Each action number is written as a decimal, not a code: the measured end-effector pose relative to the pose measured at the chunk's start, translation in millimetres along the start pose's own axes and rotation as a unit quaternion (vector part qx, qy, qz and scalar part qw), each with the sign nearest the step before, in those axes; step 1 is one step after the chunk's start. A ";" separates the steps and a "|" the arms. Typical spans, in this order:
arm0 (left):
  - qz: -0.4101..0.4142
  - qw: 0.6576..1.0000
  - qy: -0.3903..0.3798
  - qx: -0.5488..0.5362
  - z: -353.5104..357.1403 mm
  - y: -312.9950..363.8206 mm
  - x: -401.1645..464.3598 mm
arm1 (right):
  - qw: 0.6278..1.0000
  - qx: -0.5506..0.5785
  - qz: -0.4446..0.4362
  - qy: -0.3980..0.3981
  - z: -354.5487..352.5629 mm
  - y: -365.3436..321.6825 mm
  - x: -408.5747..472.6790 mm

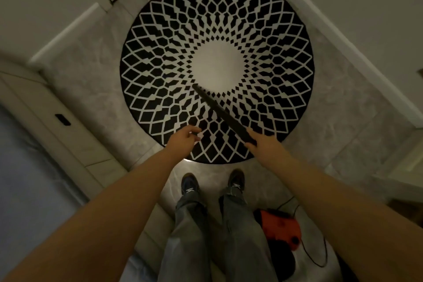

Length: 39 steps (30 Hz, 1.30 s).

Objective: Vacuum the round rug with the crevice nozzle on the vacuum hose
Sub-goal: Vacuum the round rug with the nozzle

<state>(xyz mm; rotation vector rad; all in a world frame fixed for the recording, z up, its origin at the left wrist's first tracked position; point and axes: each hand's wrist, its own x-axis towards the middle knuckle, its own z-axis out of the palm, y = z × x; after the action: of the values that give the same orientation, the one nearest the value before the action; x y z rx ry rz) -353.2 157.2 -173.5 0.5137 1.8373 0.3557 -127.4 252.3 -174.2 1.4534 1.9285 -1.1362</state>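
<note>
Nearest to the person, the red vacuum body (280,229) sits on the floor behind the round rug (216,68), beside the right leg, well away from the rug edge. Further out, both hands reach over the near edge of the rug. The right hand (256,139) is closed around the base of the crevice nozzle (219,111); the hose itself I cannot see. The left hand (186,138) holds nothing, its fingers loosely curled, just beside the nozzle on its left. From the right hand the nozzle's long axis runs forward and to the left, and its tip reaches the near-left border of the rug's white centre. I judge the far half of the rug asks a longer reach from the right arm.
</note>
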 end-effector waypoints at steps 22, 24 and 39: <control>-0.072 0.997 0.030 -0.018 -28.4 -51.8 -31.4 | 0.986 0.026 0.151 0.065 -36.3 46.9 -57.4; -0.064 0.998 0.013 -0.006 -26.2 -47.3 -33.3 | 0.989 0.028 0.129 0.060 -21.2 41.2 -68.0; -0.071 0.997 -0.019 0.026 21.4 -16.7 -41.9 | 0.988 -0.145 0.028 -0.045 34.6 83.6 -115.0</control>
<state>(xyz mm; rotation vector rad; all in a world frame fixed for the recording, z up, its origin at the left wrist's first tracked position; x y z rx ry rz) -324.5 121.1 -154.0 0.4205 1.8393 0.2009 -14.9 168.4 -132.8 1.2693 1.8862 -0.8406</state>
